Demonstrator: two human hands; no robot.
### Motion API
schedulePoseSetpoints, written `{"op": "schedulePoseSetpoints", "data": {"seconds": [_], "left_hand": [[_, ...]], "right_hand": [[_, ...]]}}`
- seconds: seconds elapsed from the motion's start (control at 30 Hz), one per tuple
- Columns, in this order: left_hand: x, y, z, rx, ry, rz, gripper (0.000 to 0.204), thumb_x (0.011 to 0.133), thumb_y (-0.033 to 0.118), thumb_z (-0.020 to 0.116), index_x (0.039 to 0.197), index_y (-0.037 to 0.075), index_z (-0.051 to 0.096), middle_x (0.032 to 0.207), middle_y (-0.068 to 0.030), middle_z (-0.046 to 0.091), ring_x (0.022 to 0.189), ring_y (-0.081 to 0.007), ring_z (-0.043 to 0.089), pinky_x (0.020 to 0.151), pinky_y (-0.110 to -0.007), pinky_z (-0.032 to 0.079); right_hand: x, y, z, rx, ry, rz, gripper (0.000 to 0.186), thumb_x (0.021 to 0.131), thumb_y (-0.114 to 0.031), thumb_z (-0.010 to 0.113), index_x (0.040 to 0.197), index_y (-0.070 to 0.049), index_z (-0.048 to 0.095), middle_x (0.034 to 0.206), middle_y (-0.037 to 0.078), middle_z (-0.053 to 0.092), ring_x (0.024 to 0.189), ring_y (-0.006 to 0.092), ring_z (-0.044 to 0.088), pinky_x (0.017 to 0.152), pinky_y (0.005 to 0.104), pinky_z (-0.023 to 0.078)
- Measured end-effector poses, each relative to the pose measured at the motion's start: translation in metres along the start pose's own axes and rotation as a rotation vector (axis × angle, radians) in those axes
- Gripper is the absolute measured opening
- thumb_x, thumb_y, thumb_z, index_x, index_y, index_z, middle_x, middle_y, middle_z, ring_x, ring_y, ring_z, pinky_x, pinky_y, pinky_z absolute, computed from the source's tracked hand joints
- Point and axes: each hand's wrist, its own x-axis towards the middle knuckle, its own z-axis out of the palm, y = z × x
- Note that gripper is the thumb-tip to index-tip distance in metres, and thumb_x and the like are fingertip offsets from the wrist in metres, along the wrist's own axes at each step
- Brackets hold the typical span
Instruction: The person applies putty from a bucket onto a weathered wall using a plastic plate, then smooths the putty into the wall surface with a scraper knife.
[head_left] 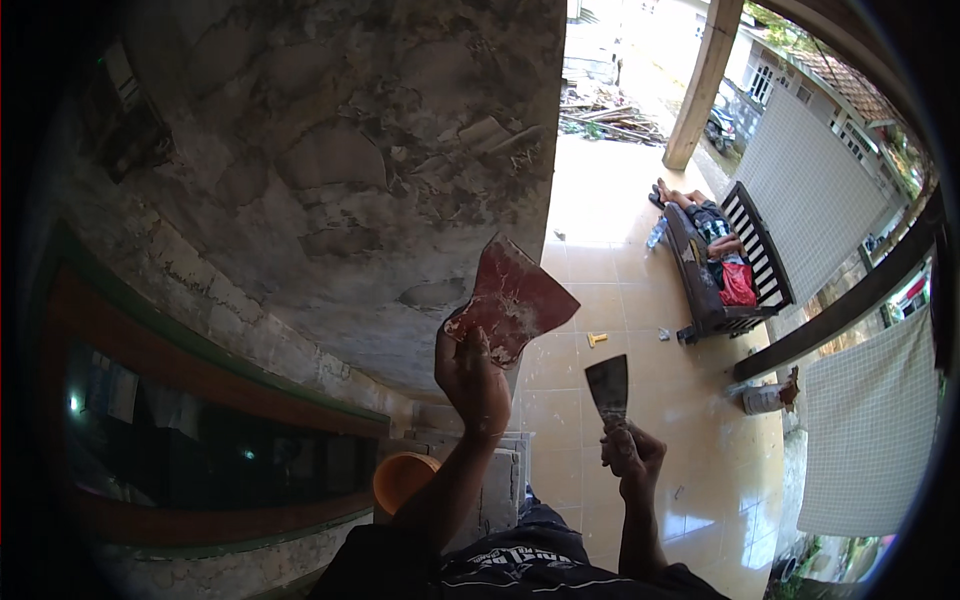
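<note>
My left hand (474, 388) is closed round the lower edge of a flat, dark red piece (525, 305) with slanted edges and white smears. It is held up close to the patchy grey plastered wall (320, 170); whether they touch I cannot tell. My right hand (634, 452) grips the handle of a putty knife (607, 385), its wide dark blade pointing up and away from me. The blade is lower right of the red piece and apart from it. Most of the handle is hidden in my fingers.
An orange bucket (380, 482) stands by my left forearm, on a grey ledge. Below right, a tiled floor (555, 390) bears a yellow tool (597, 340). A person (712, 222) lies on a dark bench (705, 290). At left is a framed window (230, 440); a post (700, 90) stands beyond.
</note>
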Motion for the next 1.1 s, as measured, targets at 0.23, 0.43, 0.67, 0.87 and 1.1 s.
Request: {"op": "schedulePoseSetpoints", "data": {"seconds": [0.23,0.43,0.67,0.87,1.1], "left_hand": [[-0.025,0.018,-0.024,0.126,-0.176,-0.09,0.02,0.089,0.004,0.049,0.108,-0.004,0.052,0.098,-0.0089,0.059,0.088,-0.0126,0.056,0.081,-0.028,0.046],[-0.029,0.018,-0.051,0.361,-0.364,-0.197,0.018,0.091,0.006,0.049,0.106,-0.002,0.054,0.098,-0.0064,0.059,0.09,-0.0113,0.056,0.08,-0.025,0.045],[-0.005,0.044,-0.035,0.108,-0.208,-0.101,0.022,0.09,0.003,0.047,0.112,-0.004,0.047,0.105,-0.0117,0.057,0.095,-0.015,0.056,0.084,-0.03,0.047],[-0.014,0.056,-0.045,0.358,-0.369,0.006,0.021,0.09,-0.001,0.044,0.11,-0.006,0.046,0.103,-0.0134,0.058,0.092,-0.0139,0.056,0.083,-0.028,0.046],[-0.011,0.058,-0.055,0.388,-0.325,0.017,0.019,0.092,0.004,0.046,0.109,-0.004,0.049,0.097,-0.0113,0.06,0.087,-0.0127,0.057,0.078,-0.026,0.046]], "right_hand": [[0.017,-0.045,0.026,-0.069,-0.253,-0.03,0.042,0.091,-0.036,0.057,0.083,0.005,0.065,0.056,0.0,0.052,0.05,0.0052,0.049,0.046,0.0203,0.037],[0.024,-0.067,0.027,-0.019,-0.272,-0.044,0.039,0.092,-0.032,0.057,0.09,0.006,0.066,0.057,0.001,0.054,0.049,0.0049,0.048,0.045,0.0203,0.038],[0.004,-0.039,0.027,-0.156,-0.385,0.052,0.033,0.091,-0.028,0.059,0.096,0.003,0.069,0.062,0.001,0.057,0.052,0.0036,0.047,0.046,0.0208,0.038],[0.016,-0.053,0.046,-0.082,-0.397,0.045,0.034,0.092,-0.029,0.058,0.1,0.002,0.068,0.063,0.002,0.058,0.052,0.0039,0.046,0.047,0.0198,0.038],[0.001,-0.04,0.047,-0.112,-0.392,0.079,0.036,0.092,-0.03,0.057,0.094,0.004,0.068,0.054,0.0,0.052,0.049,0.0043,0.046,0.046,0.0205,0.037]]}}
